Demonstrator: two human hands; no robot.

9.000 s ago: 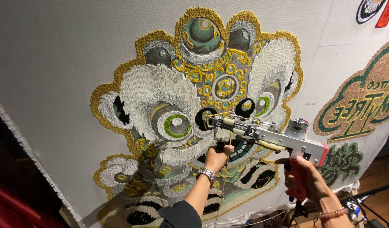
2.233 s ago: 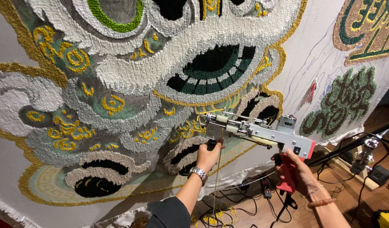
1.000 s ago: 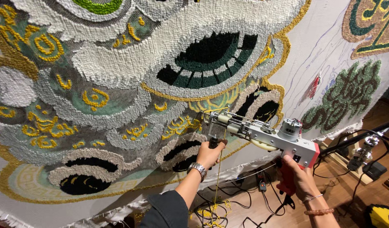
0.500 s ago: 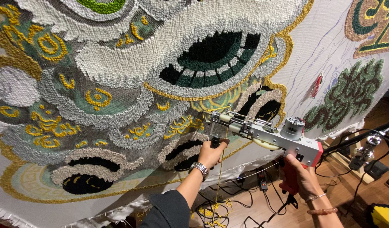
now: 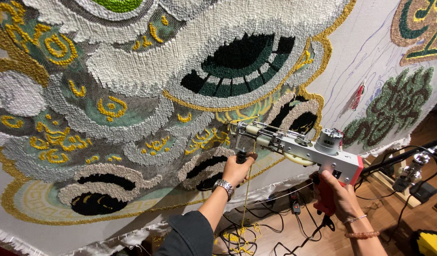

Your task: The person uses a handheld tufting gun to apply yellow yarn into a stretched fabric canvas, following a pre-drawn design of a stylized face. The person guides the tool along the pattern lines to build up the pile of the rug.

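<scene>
The left hand [image 5: 237,168] was closed around the black front handle [image 5: 240,155] of a tufting gun [image 5: 299,149], fingers wrapped fully round the grip with the knuckles toward the camera; a metal wristwatch [image 5: 224,187] sat on that wrist above a dark sleeve [image 5: 187,234]. The right hand [image 5: 339,196] was clenched on the red rear grip [image 5: 325,204] of the same tool, fingers curled about it, with a thin chain and a beaded bracelet [image 5: 363,234] on the wrist. The gun — a silver body with a small round motor [image 5: 328,139] on top — spanned the gap between the two sets of fingers, slanting upward from the right-hand fingers to beyond the left-hand ones. Its needle end [image 5: 235,127] lay just above the left fingers and met the stretched backing cloth [image 5: 351,61] at a patch of yellow pile [image 5: 209,138]. A strand of yellow yarn [image 5: 247,199] hung down past the left fingers to a loose heap on the wooden floor [image 5: 389,223]. Above and to the left of both hands spread the tufted lion-head design [image 5: 133,71] in white, grey, green, black and gold. To the right of the right-hand fingers lay a dark green tufted motif [image 5: 394,111], and below them black cables [image 5: 294,208] crossed the floor.
</scene>
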